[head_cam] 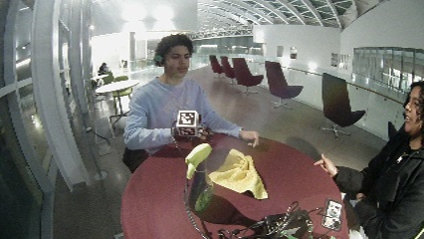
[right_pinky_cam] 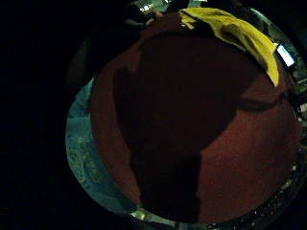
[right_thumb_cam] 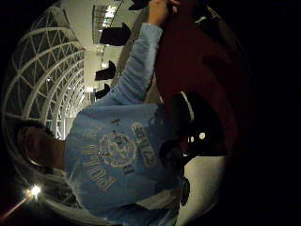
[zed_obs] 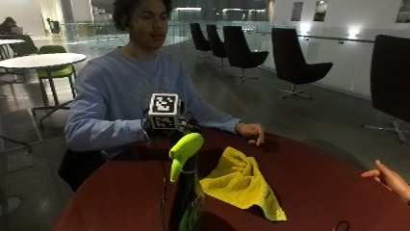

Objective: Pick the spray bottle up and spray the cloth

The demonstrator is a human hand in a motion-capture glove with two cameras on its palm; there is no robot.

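Currently the person in the pale blue sweatshirt sits at the round dark red worktop. The gloved right hand is raised just above the worktop near the person's chest; it is largely masked by the gear on it, so whether its fingers are straight or curled cannot be told. It touches none of the task's things. The little finger side palm view looks down on bare red worktop in the hand's own shadow, with the crumpled yellow cloth at the far margin.

The dark spray bottle with a lime-green trigger head stands upright on the worktop, out in front of the gloved hand and apart from it (the head partly overlaps the hand in the outside view only because the bottle is nearer the camera). The cloth lies bunched on the worktop just beside the bottle, on the side of the bare hand, not touching either hand.

The bare left hand rests at the worktop's edge, fingers bent downward onto the surface, holding nothing. Dark chairs stand on the floor behind.
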